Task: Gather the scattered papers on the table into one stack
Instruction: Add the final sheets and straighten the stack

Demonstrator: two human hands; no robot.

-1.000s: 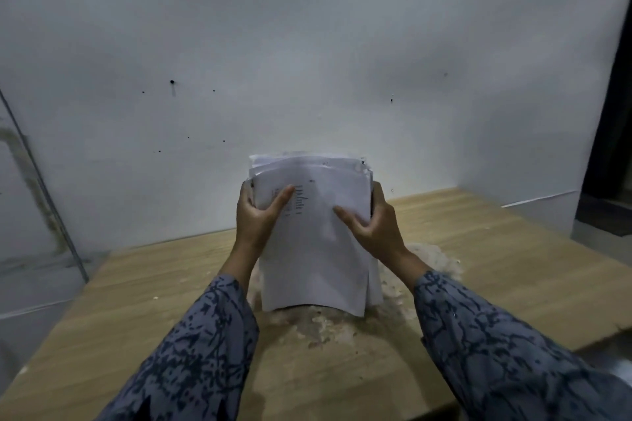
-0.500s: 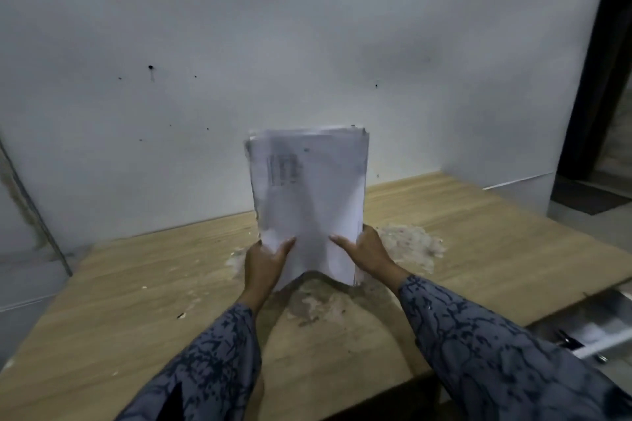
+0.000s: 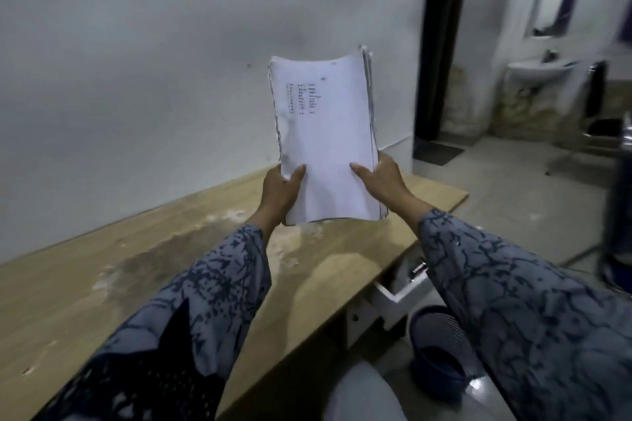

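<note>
A thick stack of white papers [image 3: 325, 133] stands upright in the air above the wooden table [image 3: 136, 284], its top sheet showing a few lines of dark print near the upper left. My left hand [image 3: 278, 193] grips the stack's lower left edge, thumb on the front sheet. My right hand [image 3: 384, 181] grips the lower right edge the same way. The stack's bottom edge hangs clear above the tabletop. No loose sheets show on the table.
The table has pale worn patches and ends at the right near an open white drawer [image 3: 403, 284]. A blue basket [image 3: 441, 349] sits on the floor below. A doorway [image 3: 441, 44] and a wall sink [image 3: 537, 68] lie to the right.
Both hands slid from the stack's upper sides to its lower edges, and the stack rose off the table. The view swung right, bringing the doorway, drawer and basket into sight.
</note>
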